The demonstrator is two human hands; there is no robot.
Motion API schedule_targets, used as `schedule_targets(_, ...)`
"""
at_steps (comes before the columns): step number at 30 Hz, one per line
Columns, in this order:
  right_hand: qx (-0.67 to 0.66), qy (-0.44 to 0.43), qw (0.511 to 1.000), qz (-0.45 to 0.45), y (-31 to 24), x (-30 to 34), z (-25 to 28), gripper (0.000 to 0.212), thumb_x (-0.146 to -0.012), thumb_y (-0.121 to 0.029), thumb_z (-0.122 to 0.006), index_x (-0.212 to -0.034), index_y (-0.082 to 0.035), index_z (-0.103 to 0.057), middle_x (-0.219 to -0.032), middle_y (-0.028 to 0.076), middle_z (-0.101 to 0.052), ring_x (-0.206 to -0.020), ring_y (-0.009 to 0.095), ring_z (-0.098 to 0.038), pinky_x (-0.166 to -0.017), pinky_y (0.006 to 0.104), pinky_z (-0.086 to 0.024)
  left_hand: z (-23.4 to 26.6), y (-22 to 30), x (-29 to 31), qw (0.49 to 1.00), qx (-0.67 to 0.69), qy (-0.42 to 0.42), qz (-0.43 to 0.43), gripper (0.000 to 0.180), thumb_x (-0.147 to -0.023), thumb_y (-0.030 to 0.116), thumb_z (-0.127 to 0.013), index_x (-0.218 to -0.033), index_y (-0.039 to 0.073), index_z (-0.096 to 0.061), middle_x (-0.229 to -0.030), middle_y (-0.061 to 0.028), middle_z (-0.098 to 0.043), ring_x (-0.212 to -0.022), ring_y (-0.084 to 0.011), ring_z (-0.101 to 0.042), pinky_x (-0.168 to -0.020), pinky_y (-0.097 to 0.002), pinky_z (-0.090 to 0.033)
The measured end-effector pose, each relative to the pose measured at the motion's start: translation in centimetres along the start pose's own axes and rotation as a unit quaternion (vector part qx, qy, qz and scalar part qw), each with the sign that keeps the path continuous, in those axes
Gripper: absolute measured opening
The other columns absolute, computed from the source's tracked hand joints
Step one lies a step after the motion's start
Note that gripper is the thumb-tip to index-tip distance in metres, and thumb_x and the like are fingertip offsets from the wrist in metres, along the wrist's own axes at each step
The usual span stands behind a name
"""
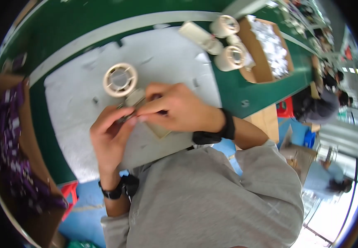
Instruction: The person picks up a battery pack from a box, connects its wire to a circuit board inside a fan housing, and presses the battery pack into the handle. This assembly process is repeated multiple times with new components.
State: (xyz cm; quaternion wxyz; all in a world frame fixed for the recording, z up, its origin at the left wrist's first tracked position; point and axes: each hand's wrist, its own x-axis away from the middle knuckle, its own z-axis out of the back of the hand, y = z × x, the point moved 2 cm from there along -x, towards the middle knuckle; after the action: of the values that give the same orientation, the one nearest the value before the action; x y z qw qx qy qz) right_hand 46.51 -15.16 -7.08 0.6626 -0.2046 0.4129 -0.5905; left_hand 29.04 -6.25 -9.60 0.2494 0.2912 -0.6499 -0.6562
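Over a pale grey work mat (75, 87), both of my hands meet fingertip to fingertip. My left hand (112, 134) is closed in a pinch, with a small dark piece at its fingertips, too blurred to name. From the right, my right hand (183, 108) pinches at the same spot, thumb and forefinger touching the left fingertips. Just beyond them lies a cream round part (121, 79) with a spoked ring and a grey centre. A cream block-like piece (135, 97) sits beside it. Under my right hand, a flat cream piece (159, 130) is partly covered.
Cream cylindrical parts (230, 58) stand beyond the mat to the right, beside a cardboard box (255, 74) of white pieces. At the left edge, another box (36, 136) holds many purple items. Farther right, other people sit near a red stool (285, 108).
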Motion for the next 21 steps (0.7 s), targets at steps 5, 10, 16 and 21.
schedule_targets(5,0.054,-0.027,0.998,0.004,0.5,0.0,1.9,0.010,-0.081,-0.021,-0.070,-0.089,-0.018,-0.075,-0.077,0.004,-0.057,-0.064,0.025,-0.060,-0.054,0.0369,-0.046,-1.5,0.3,-0.8,1.000,0.002,0.018,-0.002,0.028,-0.081,-0.011,-0.068,-0.108,-0.003,-0.066,-0.105,-0.0073,-0.063,-0.089,-0.0119,-0.059,-0.079,-0.0232,-0.047)
schedule_targets(10,0.065,-0.002,0.998,0.027,0.9,0.5,2.3,0.007,-0.081,-0.022,-0.067,-0.078,-0.017,-0.071,-0.075,0.004,-0.055,-0.063,0.026,-0.060,-0.052,0.0385,-0.045,-1.7,-0.7,-0.7,1.000,0.017,0.020,0.018,0.030,-0.082,-0.010,-0.068,-0.111,-0.003,-0.065,-0.106,-0.0082,-0.064,-0.090,-0.0128,-0.059,-0.082,-0.0250,-0.047)
schedule_targets(16,0.080,-0.009,0.996,0.033,1.4,0.7,3.3,0.010,-0.079,-0.021,-0.066,-0.072,-0.015,-0.068,-0.073,0.004,-0.053,-0.062,0.026,-0.058,-0.051,0.0384,-0.045,-2.6,-0.2,-1.0,0.999,0.001,0.032,0.044,0.028,-0.083,-0.008,-0.068,-0.110,-0.005,-0.066,-0.105,-0.0084,-0.065,-0.091,-0.0138,-0.060,-0.083,-0.0257,-0.047)
schedule_targets(21,0.067,-0.010,0.997,0.028,1.3,0.4,3.1,0.010,-0.079,-0.021,-0.066,-0.071,-0.014,-0.067,-0.072,0.004,-0.052,-0.062,0.026,-0.059,-0.051,0.0384,-0.045,-2.2,-0.3,-0.8,0.998,-0.042,0.044,0.015,0.028,-0.083,-0.008,-0.069,-0.111,-0.005,-0.066,-0.105,-0.0081,-0.065,-0.092,-0.0140,-0.060,-0.082,-0.0254,-0.048)
